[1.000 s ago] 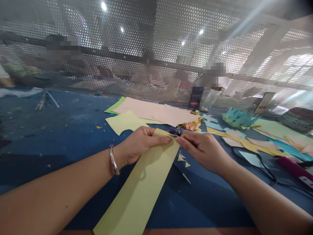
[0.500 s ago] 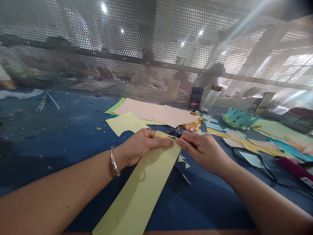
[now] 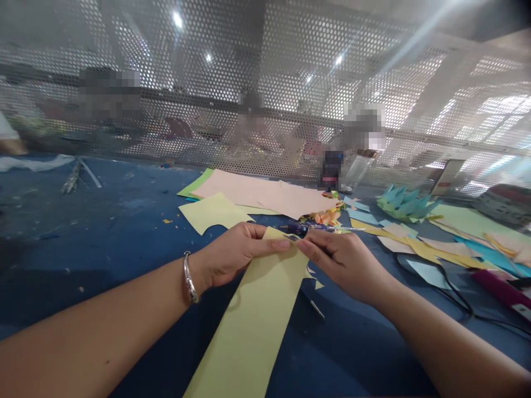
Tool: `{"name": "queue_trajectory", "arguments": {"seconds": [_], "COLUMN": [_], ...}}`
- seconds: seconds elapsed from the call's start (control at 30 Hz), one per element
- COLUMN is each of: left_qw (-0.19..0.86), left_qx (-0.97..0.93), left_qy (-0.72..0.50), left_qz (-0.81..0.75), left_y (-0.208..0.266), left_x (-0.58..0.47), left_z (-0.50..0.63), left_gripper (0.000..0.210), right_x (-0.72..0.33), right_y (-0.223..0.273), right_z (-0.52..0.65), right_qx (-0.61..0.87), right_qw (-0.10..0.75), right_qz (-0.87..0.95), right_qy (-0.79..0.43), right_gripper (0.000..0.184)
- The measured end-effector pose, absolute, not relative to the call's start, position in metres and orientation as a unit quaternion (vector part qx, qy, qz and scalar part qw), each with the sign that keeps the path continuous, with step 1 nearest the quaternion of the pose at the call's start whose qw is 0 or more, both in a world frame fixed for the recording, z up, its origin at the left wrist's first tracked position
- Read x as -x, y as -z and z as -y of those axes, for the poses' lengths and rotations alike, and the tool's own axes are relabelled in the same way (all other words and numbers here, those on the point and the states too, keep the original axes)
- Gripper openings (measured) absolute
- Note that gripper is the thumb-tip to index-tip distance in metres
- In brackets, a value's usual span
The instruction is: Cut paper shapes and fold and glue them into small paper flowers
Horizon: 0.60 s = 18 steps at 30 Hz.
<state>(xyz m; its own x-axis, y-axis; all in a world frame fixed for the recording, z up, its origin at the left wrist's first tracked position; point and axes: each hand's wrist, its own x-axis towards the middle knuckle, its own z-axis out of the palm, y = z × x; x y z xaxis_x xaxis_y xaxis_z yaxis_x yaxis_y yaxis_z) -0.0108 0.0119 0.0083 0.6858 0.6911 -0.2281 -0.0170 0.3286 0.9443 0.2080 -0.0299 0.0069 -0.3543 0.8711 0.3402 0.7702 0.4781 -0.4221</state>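
Note:
A long strip of yellow-green paper (image 3: pixel 257 315) slants from the front edge of the view up to my hands. My left hand (image 3: pixel 236 251), with a silver bangle at its wrist, is closed on the strip's far end, thumb on top. At the same end, my right hand (image 3: pixel 338 260) is curled around what look like small scissors (image 3: pixel 292 238); only a thin metal blade shows at the paper, and the handles are hidden. Yellow paper scraps (image 3: pixel 318 284) and a blue pen-like stick (image 3: pixel 313 305) lie below my right hand.
Pink paper sheets (image 3: pixel 265 193) and a cut yellow sheet (image 3: pixel 211 213) lie behind my hands. Coloured paper pieces (image 3: pixel 431 246), a blue-green paper crown shape (image 3: pixel 406 203), a black cable (image 3: pixel 460 301) and a purple object (image 3: pixel 500 290) are at right. A perforated screen (image 3: pixel 186 121) stands behind.
The near end of the paper strip has swung to the right. Both hands stay at its far end, seen slightly lower, and the blade shows a little more.

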Motion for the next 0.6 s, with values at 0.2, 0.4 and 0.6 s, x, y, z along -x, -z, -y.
{"name": "queue_trajectory", "arguments": {"seconds": [0.2,0.4,0.6], "left_qw": [0.741,0.737,0.738], "left_qx": [-0.534,-0.536,-0.535], "left_qy": [-0.25,-0.247,-0.247], "left_qz": [-0.321,-0.329,-0.328], "left_y": [-0.0091,-0.0082,-0.0071], "left_x": [0.0115,0.0097,0.0094], "left_z": [-0.0154,-0.0154,-0.0143], "left_gripper": [0.021,0.025,0.021], "right_x": [-0.2097,-0.2103,-0.2098], "right_y": [-0.0071,-0.0078,-0.007], "right_z": [0.0289,0.0287,0.0288], "right_qx": [0.501,0.499,0.499], "right_qw": [0.272,0.271,0.274], "right_qz": [0.816,0.819,0.817], "right_qy": [-0.093,-0.083,-0.085], "right_gripper": [0.045,0.045,0.045]}}
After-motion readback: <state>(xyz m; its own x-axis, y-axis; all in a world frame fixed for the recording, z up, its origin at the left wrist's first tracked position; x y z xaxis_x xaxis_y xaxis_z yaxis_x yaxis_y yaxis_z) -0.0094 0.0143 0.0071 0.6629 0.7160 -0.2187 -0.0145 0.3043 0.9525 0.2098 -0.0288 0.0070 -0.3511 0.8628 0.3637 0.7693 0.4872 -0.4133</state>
